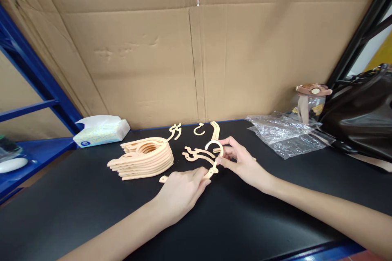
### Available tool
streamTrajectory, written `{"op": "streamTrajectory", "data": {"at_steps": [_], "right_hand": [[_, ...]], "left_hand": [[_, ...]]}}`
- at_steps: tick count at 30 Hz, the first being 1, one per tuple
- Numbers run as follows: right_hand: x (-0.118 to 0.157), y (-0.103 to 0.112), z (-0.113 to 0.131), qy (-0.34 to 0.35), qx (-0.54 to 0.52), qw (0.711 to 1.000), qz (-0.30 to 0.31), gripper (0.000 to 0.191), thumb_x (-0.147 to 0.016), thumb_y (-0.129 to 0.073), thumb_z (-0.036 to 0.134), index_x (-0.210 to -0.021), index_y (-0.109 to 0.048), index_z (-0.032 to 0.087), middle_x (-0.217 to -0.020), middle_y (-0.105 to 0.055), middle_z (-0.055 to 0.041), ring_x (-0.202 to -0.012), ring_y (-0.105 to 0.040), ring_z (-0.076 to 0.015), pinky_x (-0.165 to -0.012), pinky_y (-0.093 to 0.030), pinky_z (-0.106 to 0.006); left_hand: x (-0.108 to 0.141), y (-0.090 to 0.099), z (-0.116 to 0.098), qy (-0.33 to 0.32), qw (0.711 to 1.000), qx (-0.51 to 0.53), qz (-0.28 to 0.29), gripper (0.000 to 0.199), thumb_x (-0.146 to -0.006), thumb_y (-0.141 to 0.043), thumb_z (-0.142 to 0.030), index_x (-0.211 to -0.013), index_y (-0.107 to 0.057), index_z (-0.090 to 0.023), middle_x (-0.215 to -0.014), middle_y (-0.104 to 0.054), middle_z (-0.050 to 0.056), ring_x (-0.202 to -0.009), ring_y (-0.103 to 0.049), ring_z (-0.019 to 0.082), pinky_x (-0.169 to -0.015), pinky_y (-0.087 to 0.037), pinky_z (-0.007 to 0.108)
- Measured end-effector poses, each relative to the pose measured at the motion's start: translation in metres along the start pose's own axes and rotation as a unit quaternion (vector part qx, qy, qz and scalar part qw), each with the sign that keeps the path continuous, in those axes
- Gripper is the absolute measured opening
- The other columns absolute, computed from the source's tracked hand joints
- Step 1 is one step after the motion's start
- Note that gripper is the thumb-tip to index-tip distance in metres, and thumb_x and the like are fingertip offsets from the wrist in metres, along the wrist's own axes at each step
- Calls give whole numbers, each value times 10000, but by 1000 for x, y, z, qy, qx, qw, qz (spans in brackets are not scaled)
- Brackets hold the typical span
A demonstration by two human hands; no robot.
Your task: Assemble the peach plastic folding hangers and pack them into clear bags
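My left hand (183, 187) is closed around a cream plastic hanger arm (210, 173), whose two ends stick out on either side of the fingers. With thumb and fingers, my right hand (237, 155) pinches a cream hanger hook (221, 151). The hook's lower end meets the hanger arm at its right end; whether they are locked together I cannot tell. Just behind my hands lie loose hanger arms (199, 156). A neat stack of folded cream hangers (153, 164) sits to the left. Farther back are a loose hook (200, 132) and more hanger pieces (215, 130).
A tissue pack (102, 131) stands at the back left of the black table (232, 220). Crumpled clear plastic (284, 136), a drinking bottle (312, 102) and a dark bag (358, 110) occupy the right. Cardboard (137, 61) walls the back, with a blue frame (39, 61) at left.
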State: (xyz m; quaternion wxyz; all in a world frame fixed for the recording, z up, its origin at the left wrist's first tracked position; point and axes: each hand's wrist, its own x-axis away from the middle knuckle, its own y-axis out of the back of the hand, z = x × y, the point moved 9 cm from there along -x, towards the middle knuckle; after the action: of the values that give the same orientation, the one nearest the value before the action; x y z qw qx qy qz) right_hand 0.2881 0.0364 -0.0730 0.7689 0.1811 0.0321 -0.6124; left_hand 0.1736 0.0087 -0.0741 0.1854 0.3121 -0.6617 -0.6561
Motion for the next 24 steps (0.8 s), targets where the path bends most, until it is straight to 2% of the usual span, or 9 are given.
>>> {"op": "streamTrajectory", "data": {"at_steps": [7,12,18,24], "right_hand": [[-3,0,-9,-39,-57,998,10,355,-784,-654,349,-1006,-412,212,-744,-613,21,-654,-547,-126,-642,-447,-307],[-3,-5,-11,-42,-75,996,30,361,-776,-662,347,-992,-406,213,-734,-610,25,-631,-540,-118,-634,-452,-305],[0,-7,-4,-28,-42,998,37,342,-798,-643,372,-1004,-413,226,-691,-569,48,-639,-550,-131,-648,-463,-317],[2,-4,14,24,44,998,41,293,-832,-614,371,-1022,-436,234,-759,-648,26,-681,-568,-142,-699,-459,-321]], "left_hand": [[0,-1,1,11,1000,10,12,216,-977,-292,-272,-822,-425,-201,-713,-617,-8,-590,-598,163,-502,-340,244],[0,-3,2,11,1000,21,14,217,-979,-286,-276,-822,-417,-201,-723,-614,-10,-591,-591,160,-501,-329,245],[3,2,1,10,998,53,11,208,-967,-305,-278,-850,-459,-202,-740,-620,-9,-597,-585,158,-520,-338,246],[7,7,5,55,989,136,27,162,-942,-357,-275,-971,-510,-229,-861,-642,-8,-689,-597,162,-564,-364,242]]}}
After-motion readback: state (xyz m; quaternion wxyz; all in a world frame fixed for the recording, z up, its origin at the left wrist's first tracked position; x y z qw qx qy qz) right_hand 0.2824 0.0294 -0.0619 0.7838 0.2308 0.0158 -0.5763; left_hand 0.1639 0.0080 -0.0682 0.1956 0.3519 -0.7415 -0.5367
